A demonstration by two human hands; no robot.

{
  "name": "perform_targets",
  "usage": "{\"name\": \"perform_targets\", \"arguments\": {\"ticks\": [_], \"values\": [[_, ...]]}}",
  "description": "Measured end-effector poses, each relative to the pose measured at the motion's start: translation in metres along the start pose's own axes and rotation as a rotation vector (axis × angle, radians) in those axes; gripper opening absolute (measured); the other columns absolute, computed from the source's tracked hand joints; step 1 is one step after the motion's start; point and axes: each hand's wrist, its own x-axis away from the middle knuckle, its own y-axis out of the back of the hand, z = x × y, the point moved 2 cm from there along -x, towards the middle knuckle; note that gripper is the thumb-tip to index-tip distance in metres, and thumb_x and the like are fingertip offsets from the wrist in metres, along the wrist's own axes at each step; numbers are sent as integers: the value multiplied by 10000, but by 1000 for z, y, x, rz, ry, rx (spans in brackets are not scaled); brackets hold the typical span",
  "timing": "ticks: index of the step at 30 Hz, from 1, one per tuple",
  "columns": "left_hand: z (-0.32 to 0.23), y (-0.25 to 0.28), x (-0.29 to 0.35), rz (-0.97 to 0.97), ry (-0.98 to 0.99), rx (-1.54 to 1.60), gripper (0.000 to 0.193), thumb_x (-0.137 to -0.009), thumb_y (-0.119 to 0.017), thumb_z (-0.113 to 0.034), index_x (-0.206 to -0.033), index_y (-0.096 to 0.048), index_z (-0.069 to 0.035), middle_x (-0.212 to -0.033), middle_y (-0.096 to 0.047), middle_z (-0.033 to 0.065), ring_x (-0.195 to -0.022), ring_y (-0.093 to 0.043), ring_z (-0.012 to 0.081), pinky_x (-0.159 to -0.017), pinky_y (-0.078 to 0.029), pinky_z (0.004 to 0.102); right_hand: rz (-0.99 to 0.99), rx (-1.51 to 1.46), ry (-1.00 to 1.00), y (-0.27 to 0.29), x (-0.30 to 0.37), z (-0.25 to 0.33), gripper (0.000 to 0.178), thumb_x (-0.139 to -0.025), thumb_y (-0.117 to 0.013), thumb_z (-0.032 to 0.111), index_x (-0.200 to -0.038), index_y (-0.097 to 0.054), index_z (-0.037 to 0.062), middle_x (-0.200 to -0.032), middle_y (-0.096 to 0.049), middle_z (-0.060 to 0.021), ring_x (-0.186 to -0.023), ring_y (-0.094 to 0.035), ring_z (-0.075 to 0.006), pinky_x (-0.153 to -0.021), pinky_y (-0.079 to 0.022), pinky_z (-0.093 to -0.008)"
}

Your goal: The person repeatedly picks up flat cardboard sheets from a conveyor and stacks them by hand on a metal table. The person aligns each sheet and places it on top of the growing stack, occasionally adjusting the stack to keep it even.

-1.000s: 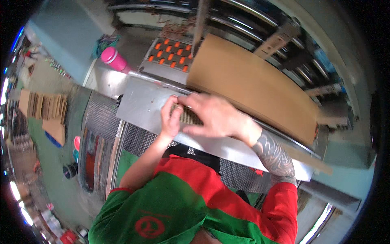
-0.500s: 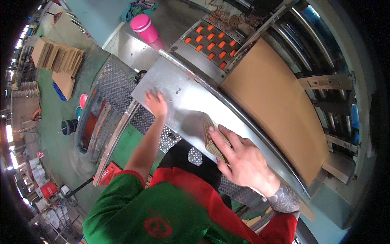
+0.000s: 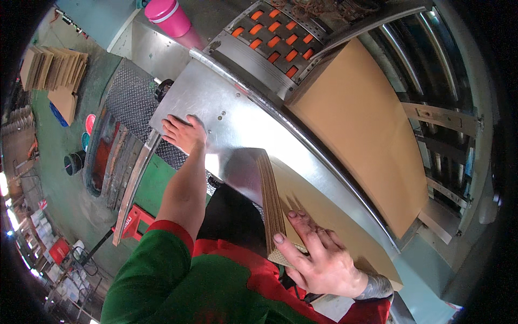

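A stack of brown corrugated cardboard sheets [image 3: 334, 213] lies at a slant on the shiny metal table [image 3: 253, 119], its layered edge turned to my left. My right hand [image 3: 324, 259] is at its near corner, thumb along the edge and fingers over the top sheet. What its underside touches is hidden. My left hand [image 3: 186, 134] rests with spread fingers on the table's left end, apart from the stack and with nothing in it.
Beyond a raised metal rail [image 3: 318, 151], a taller cardboard stack [image 3: 361, 140] sits against machine rollers. Orange rollers [image 3: 274, 41] and a pink jug [image 3: 168, 17] are at the far side. Tread-plate flooring [image 3: 132, 100] and a red pallet jack [image 3: 135, 218] lie left.
The cardboard stack and my right hand have come nearer to me, and more of the stack's top and long edge shows. My left hand stays on the table's left end.
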Motion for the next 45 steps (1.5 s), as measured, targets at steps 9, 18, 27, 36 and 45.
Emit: {"name": "perform_targets", "arguments": {"ticks": [9, 18, 27, 36, 45], "values": [[2, -9, -1, -38, -8, -13, 804, -1033, -451, -532, -1646, -387, -15, -1721, -359, 237, -1619, -297, 390, -1323, -168, 617, -56, 49, 1, 4, -1, -8, 765, -837, -737, 447, -1573, -615, 277, -1502, -607, -256, -1183, -748, -339, -977, -577, -376], [3, -8, 0, -32, -24, -33, 829, -1018, -442, -530, -1650, -382, 3, -1720, -352, 246, -1612, -294, 378, -1333, -158, 616, -64, 40, 5, 2, -1, -6, 666, -902, -727, 428, -1543, -636, 269, -1497, -616, -264, -1189, -751, -338, -956, -580, -371], [2, -6, -1, -39, -23, -5, 814, -1022, -419, -531, -1625, -387, 15, -1711, -350, 257, -1604, -296, 391, -1328, -153, 625, -33, -22, 1, -1, -1, -3, 646, -880, -769, 364, -1507, -645, 265, -1510, -606, -269, -1251, -729, -380, -900, -601, -369], [1, -6, -1, -29, -8, -22, 820, -1020, -409, -534, -1636, -381, 6, -1709, -355, 254, -1608, -298, 376, -1327, -162, 613, -53, -55, 5, -4, 0, -3, 648, -871, -775, 317, -1502, -639, 250, -1514, -598, -284, -1235, -735, -392, -885, -610, -384], [1, -7, -1, -25, -9, -42, 809, -1021, -407, -533, -1631, -396, -2, -1711, -357, 247, -1599, -311, 381, -1328, -162, 613, -54, -68, -10, -6, 1, -2, 698, -818, -796, 338, -1495, -647, 261, -1520, -600, -279, -1252, -729, -394, -949, -597, -399]]}}
